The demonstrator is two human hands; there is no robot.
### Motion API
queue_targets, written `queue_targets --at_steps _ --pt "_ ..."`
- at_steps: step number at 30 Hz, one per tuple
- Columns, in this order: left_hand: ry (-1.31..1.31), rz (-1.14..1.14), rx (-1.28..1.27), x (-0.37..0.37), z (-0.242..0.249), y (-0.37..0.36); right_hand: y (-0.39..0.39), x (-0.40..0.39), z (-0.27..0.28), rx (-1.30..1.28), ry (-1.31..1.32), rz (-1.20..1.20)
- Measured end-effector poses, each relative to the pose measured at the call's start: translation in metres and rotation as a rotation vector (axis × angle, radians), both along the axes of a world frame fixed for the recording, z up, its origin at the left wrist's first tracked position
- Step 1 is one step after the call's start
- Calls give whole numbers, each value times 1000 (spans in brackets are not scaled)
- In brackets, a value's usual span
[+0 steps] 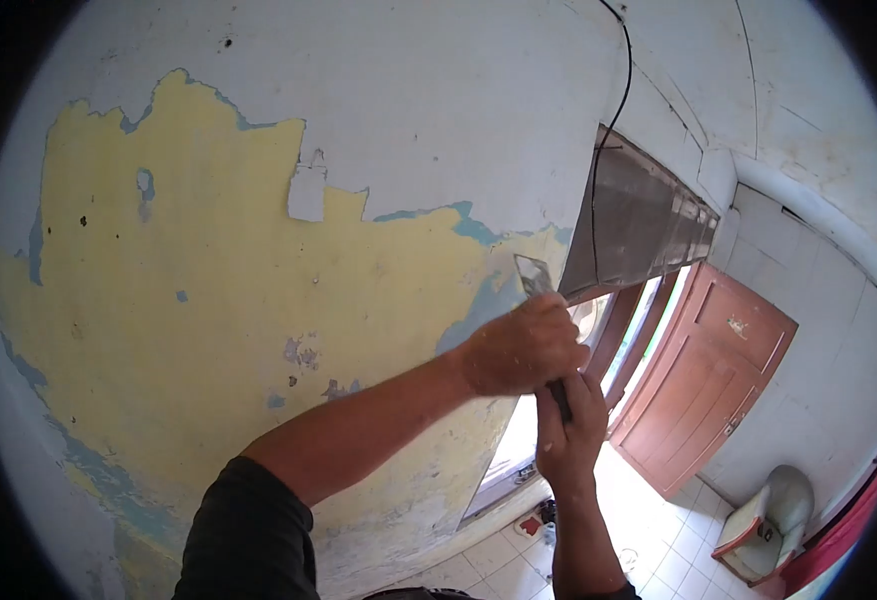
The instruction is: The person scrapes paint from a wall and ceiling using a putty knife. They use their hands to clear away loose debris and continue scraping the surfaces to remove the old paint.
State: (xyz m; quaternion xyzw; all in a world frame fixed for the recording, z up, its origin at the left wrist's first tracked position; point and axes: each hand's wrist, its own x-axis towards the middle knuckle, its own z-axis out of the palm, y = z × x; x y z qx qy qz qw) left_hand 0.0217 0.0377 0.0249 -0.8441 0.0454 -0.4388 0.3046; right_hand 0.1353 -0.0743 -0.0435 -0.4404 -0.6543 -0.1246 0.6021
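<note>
Both my hands are on a scraper with a flat metal blade [533,274] and a dark handle. My left hand [520,345] is wrapped round it just below the blade. Lower down, my right hand [576,430] grips the end of the handle. The blade points up at the wall [228,240], near the edge where white paint gives way to bare yellow and blue-grey layers. Whether the blade touches the wall cannot be made out. Most of the handle is hidden by my fingers.
A black cable [626,70] hangs over a dark panel [648,215] above the bright window and doorway. Beyond stands a reddish-brown door [708,375]. An armchair [773,520] is by a red curtain [843,530], on the white tiled floor [498,560].
</note>
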Motion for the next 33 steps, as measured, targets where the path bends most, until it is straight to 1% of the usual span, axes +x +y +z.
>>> queue_targets --at_steps 2,3,4,5,7,8,9,10,12,13,14,16,17,19,20,21,22,24,25,27,28,29,31,33 --pt "1 32 -47 -7 13 26 30 -4 18 -82 -11 -31" --pt "12 91 40 -6 22 25 29 -4 18 -85 -16 -29" --pt "1 96 44 -2 26 23 30 -2 22 -40 9 -20" --pt "-16 89 27 1 26 19 30 -1 23 -6 38 -7" --pt "-27 86 0 3 11 7 18 8 12 -13 6 23" --pt "13 97 -33 3 0 -3 12 11 4 -2 -17 41" --pt "50 106 -65 4 -6 -7 9 9 -6 26 27 68" --pt "48 108 -63 4 0 -1 15 8 0 29 25 70" --pt "-55 137 45 -3 25 16 29 1 28 -50 -38 -39" --pt "21 128 29 -3 34 21 31 -1 36 -22 -15 2" --pt "13 129 40 0 39 20 30 2 41 -11 -22 2" --pt "-9 139 1 8 34 13 22 10 39 -52 27 50" --pt "-10 137 8 10 26 7 20 16 31 -29 -40 5" --pt "28 86 -42 10 8 1 15 14 9 9 -3 34" --pt "23 89 -31 8 14 9 15 11 6 40 21 71" --pt "2 96 -10 3 25 20 18 5 20 -3 -35 -33" --pt "-8 96 -6 -1 34 21 22 4 27 -14 -28 -35" --pt "8 68 33 3 45 21 32 8 42 49 -53 -26" --pt "-6 96 26 8 42 18 27 11 44 35 -29 15" --pt "-16 125 24 13 30 11 13 17 35 -2 -42 13" --pt "-1 93 8 14 17 2 8 18 28 -29 -50 9" --pt "11 60 -9 14 11 -1 5 19 18 5 -52 29" --pt "25 73 -7 6 41 15 28 12 43 17 -49 31" --pt "17 73 -7 12 50 19 25 17 55 7 -37 15"
